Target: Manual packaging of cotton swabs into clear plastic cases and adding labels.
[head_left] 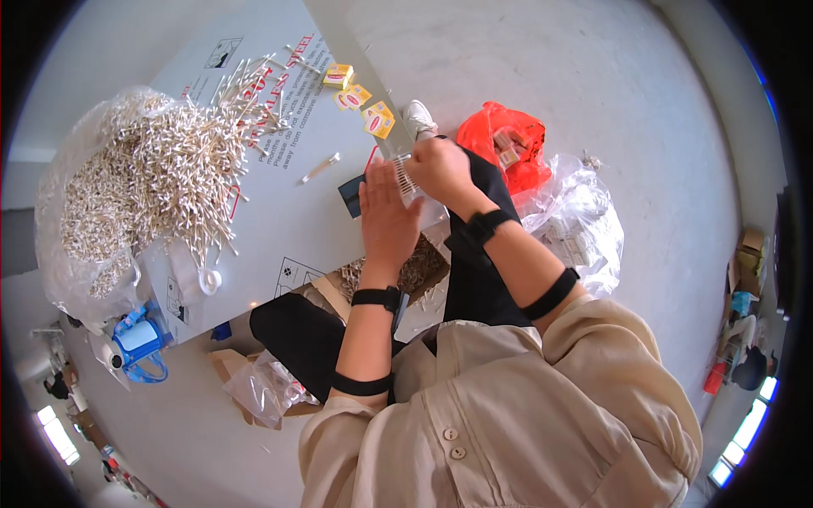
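At the table's right edge my left hand [388, 218] lies flat with its fingers stretched out. A row of cotton swabs [405, 173] shows between it and my right hand, with some clear plastic by the fingertips. My right hand [442, 172] is closed in a fist just right of the swabs; whatever it grips is hidden. Beside my left fingers sits a dark flat piece [351, 196]. Further left on the table lies a small bundle of swabs [320, 168]. A large heap of loose cotton swabs [169, 161] spills from a clear bag on the left.
Small yellow packets [378, 120] lie near the far table edge. A red plastic bag [506, 144] and a clear bag [576, 229] stand on the floor at right. Below the table are a box of swabs [415, 271], another carton [241, 381] and a blue bottle [135, 339].
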Tool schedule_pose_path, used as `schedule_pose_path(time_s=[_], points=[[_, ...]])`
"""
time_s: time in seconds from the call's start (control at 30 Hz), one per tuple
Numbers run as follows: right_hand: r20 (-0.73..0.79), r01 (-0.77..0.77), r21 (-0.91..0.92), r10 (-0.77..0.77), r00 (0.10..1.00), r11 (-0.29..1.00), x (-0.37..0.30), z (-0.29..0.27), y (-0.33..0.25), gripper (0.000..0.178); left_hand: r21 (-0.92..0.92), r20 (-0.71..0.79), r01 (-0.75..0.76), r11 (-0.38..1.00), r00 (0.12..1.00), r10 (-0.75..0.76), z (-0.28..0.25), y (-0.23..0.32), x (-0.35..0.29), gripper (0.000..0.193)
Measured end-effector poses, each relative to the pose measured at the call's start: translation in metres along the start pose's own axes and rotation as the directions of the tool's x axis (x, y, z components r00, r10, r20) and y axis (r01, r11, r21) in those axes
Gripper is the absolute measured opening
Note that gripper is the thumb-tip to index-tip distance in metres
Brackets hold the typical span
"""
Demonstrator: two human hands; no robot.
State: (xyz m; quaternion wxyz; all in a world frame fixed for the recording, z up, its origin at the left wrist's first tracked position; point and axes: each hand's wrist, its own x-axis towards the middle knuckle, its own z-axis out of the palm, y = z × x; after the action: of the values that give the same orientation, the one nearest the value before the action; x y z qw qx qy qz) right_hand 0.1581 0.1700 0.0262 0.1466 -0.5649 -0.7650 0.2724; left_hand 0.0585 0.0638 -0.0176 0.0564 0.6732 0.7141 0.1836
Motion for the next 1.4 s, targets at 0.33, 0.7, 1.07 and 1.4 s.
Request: schedule_pose_path(time_s=[0.33, 0.7, 1.07, 1.4], points=[[0.276, -0.351, 0.905, 0.293, 0.915, 0.242, -0.006, 0.021, 0.073, 0.021, -0.804, -0.263, 0.027, 0.593, 0.879, -0.397, 0.008, -0.006, 0.026, 0.057], [0.258, -0.309, 0.941, 0.300, 0.918, 0.135, -0.005, 0.035, 0.059, 0.013, -0.848, -0.185, 0.061, 0.526, 0.896, -0.403, 0.014, 0.010, 0.037, 0.061], [0.152, -0.194, 0.970, 0.253, 0.955, 0.148, -0.008, 0.044, 0.056, 0.014, -0.868, -0.176, 0.037, 0.496, 0.910, -0.376, 0.017, 0.020, 0.041, 0.058], [0.189, -0.203, 0.978, 0.202, 0.961, 0.053, -0.019, 0.035, 0.058, 0.016, -0.837, -0.253, 0.015, 0.548, 0.876, -0.410, 0.012, -0.008, 0.042, 0.040]])
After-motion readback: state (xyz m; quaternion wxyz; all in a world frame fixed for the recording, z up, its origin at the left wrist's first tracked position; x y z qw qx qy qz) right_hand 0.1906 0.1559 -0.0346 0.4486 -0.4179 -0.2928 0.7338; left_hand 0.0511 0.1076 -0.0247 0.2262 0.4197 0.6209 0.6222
